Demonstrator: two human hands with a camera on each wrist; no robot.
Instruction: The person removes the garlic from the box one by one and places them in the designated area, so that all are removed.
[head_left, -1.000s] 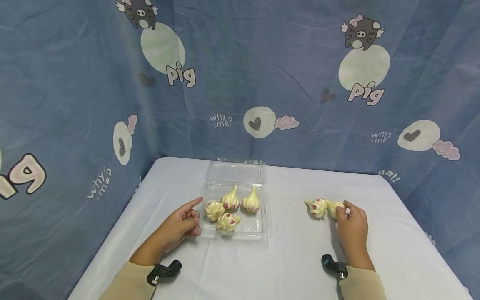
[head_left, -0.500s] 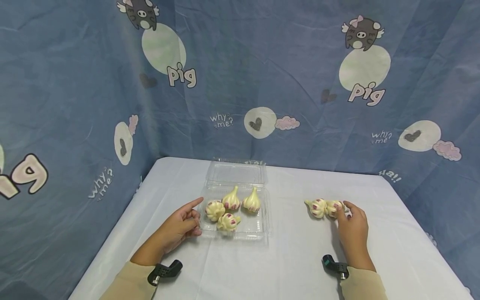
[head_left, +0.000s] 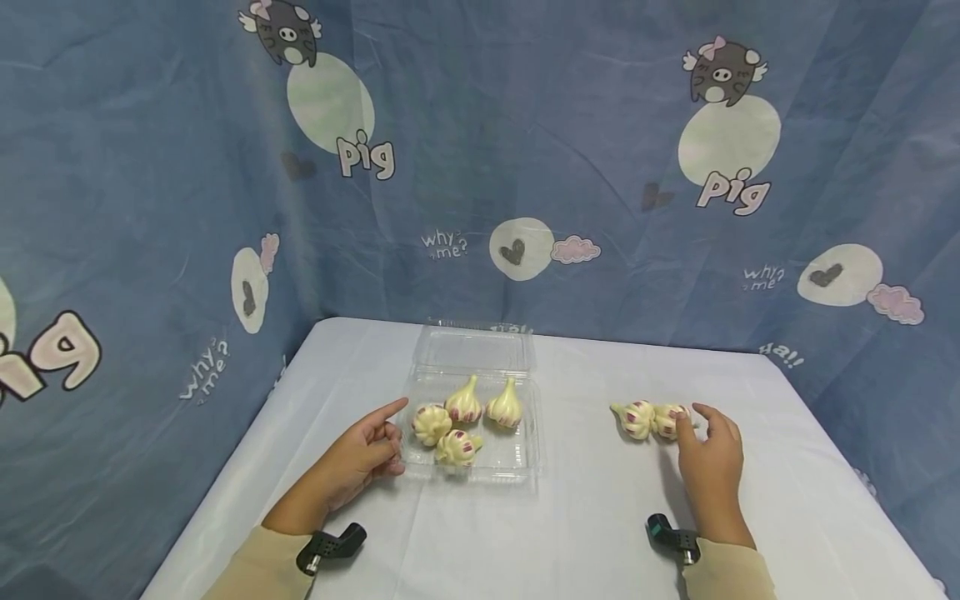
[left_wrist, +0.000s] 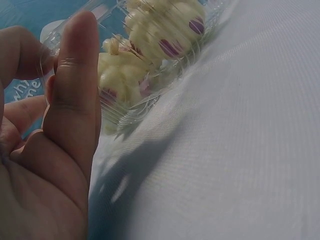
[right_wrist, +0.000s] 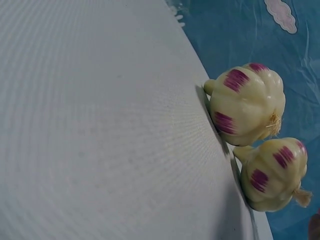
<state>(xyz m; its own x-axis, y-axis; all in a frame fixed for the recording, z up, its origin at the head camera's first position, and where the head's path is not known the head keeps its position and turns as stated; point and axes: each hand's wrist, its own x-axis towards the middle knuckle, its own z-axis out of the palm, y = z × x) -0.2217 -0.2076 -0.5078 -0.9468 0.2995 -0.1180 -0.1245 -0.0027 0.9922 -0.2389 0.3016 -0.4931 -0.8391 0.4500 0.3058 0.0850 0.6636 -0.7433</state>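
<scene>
On the left of the table, a clear plastic clamshell box (head_left: 510,454) with its lid raised holds several garlic bulbs (head_left: 463,404). My left hand (head_left: 356,458) grips the box's left wall, with the index finger stretched along it; in the left wrist view the thumb (left_wrist: 75,80) lies against the clear plastic. To the right, two purple-streaked garlic bulbs lie side by side on the cloth: a left one (head_left: 636,418) and a right one (head_left: 667,419). My right hand (head_left: 711,458) is beside the right bulb, thumb and index parted; only a fingertip (right_wrist: 314,227) shows in the right wrist view, apart from the bulbs.
A white cloth (head_left: 577,517) covers the table. Blue printed curtain (head_left: 450,125) hangs behind and along the sides. Each wrist carries a black camera mount (head_left: 330,543). The box lid (head_left: 472,346) leans back toward the curtain.
The right garlic bulb has turned from neck up-left to root end showing against its neighbour. My right hand has let go of it and shifted slightly right. My left hand stays at the box.
</scene>
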